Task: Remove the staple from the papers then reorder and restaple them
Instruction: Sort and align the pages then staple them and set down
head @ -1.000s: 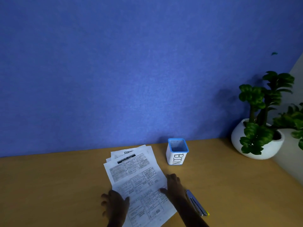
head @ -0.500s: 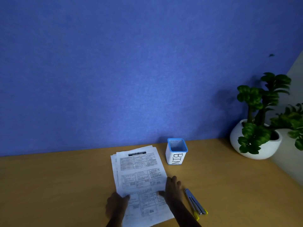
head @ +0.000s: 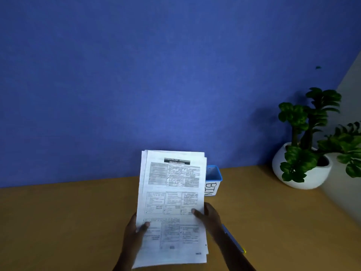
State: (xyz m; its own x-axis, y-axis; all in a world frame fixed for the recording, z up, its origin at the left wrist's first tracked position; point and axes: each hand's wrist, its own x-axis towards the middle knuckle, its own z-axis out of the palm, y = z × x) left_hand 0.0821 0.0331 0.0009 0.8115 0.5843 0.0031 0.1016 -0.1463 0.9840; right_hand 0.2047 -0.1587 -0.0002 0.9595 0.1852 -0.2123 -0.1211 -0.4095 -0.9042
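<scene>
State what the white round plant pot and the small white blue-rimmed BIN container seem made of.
White round plant pot: probably ceramic; smooth, thick-walled, faint sheen. Small white blue-rimmed BIN container: likely plastic, matte, with a thin coloured rim; too blurred for certainty.

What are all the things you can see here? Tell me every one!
papers: one stack of a few sheets, white with black print, held up off the table in the middle
bin: one, white with a blue rim and "BIN" written on it, on the table behind the papers, partly hidden
slim tool: one, grey-blue with a yellow tip, lying on the table by the right arm
plant: green leaves, far right
pot: one, white and round, holds the plant
table: one, brown wood
wall: blue, behind the table
left hand: grips the papers' left edge
right hand: grips the papers' right edge
</scene>
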